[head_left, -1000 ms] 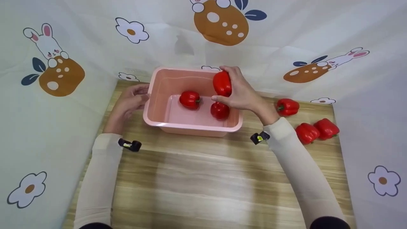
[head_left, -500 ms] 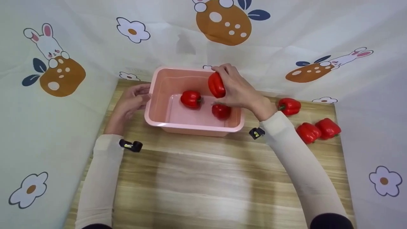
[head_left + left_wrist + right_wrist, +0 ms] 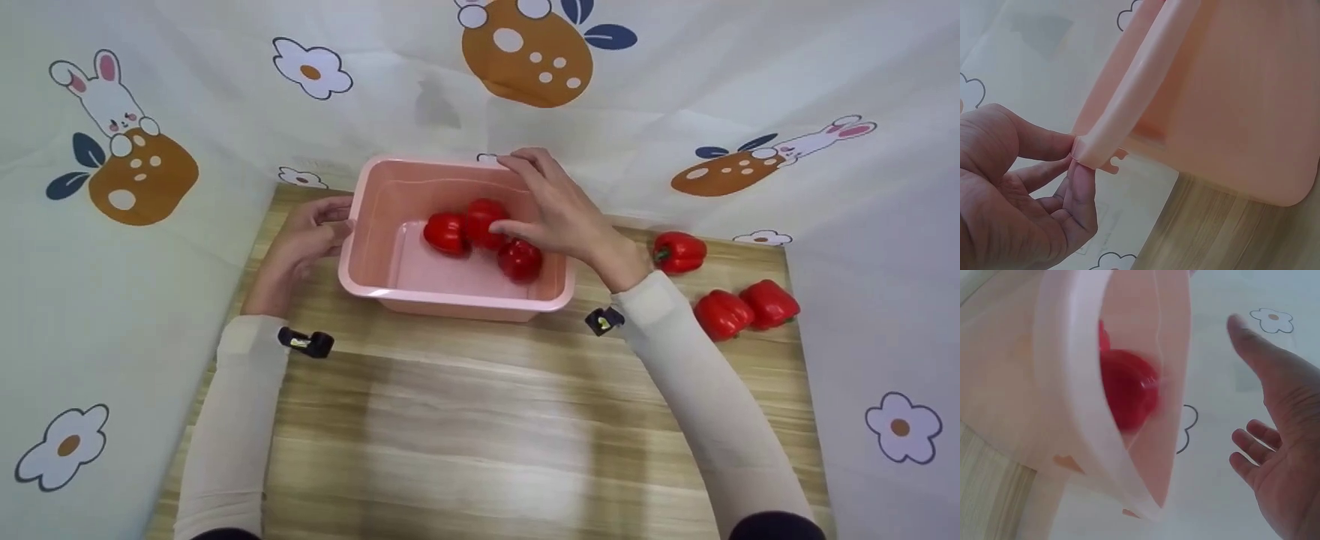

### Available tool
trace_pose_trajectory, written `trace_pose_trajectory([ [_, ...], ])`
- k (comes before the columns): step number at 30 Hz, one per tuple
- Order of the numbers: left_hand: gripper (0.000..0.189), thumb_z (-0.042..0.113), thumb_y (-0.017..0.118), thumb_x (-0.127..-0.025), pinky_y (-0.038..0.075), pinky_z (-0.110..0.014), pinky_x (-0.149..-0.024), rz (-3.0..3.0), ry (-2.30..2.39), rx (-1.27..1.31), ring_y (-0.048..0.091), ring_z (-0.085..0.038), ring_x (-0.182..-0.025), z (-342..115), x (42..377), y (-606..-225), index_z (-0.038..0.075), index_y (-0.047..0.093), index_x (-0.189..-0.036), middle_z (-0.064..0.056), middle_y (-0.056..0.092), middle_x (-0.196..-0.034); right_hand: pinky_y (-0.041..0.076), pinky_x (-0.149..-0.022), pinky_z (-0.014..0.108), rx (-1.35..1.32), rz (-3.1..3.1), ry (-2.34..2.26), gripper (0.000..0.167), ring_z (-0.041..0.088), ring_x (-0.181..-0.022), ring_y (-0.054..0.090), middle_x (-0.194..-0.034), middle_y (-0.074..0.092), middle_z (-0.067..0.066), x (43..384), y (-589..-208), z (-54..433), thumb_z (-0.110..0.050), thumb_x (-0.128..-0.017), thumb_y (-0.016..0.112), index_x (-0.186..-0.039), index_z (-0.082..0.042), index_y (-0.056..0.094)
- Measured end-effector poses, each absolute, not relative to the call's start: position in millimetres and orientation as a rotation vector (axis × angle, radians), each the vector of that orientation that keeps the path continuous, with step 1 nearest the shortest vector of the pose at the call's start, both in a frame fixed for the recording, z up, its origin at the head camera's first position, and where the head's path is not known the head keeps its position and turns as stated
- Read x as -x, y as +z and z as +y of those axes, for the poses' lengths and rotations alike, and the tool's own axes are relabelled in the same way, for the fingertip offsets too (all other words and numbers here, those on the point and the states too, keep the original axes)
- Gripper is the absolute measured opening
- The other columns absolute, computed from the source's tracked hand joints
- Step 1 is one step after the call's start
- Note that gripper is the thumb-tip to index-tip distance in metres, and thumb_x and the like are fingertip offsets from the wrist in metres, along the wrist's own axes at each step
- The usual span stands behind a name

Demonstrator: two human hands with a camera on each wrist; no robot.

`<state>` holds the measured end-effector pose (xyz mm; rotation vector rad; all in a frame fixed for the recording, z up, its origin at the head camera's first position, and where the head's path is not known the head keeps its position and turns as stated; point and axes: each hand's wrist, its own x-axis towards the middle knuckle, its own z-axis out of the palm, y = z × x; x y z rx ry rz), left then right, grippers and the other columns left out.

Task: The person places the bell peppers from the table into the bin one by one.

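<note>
A pink plastic basin stands at the back of the table. My left hand pinches its left rim between thumb and fingers, as the left wrist view shows close up. Over the basin's right side is my right hand, fingers and thumb spread with nothing between them. Inside the basin are three red bell peppers: one at the left, one in the middle partly behind my thumb, and one at the right. The right wrist view shows a blurred red pepper inside the rim.
Three more red bell peppers lie on the wooden table right of the basin: one near the back and a pair farther forward. Patterned cloth walls off the back and both sides, close behind the basin.
My right hand has moved slightly left and released its red bell pepper, which has dropped into the basin between the other two. My left hand has kept its hold on the rim.
</note>
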<state>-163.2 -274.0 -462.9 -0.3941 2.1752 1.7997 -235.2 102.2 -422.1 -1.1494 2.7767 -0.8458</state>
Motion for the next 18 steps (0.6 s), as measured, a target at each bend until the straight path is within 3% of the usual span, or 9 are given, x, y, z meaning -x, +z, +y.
trace_pose_trajectory([
  [10, 0.056, 0.006, 0.054, -0.103, 0.068, -0.027, -0.087, 2.180, 1.762, 0.349, 0.069, -0.011, -0.101, -275.5, 164.8, -464.6, 0.001, 0.044, -0.158, -0.020, 0.055, -0.142, 0.049, -0.125, 0.043, 1.065, 2.772, -1.006, 0.064, 0.025, -0.145, 0.049, -0.158, 0.044, 0.012, 220.1, -420.8, 117.9, -0.039, -0.100, 0.072, -0.156, -0.016, 0.048],
  [18, 0.057, 0.008, 0.053, -0.105, 0.066, -0.022, -0.083, 2.188, 1.701, 0.361, 0.068, -0.006, -0.096, -276.9, 167.8, -464.3, 0.003, 0.041, -0.161, -0.010, 0.056, -0.135, 0.053, -0.119, 0.049, 0.903, 2.758, -1.125, 0.062, 0.026, -0.149, 0.047, -0.160, 0.043, 0.010, 209.8, -419.6, 143.3, -0.048, -0.103, 0.064, -0.154, -0.016, 0.051],
])
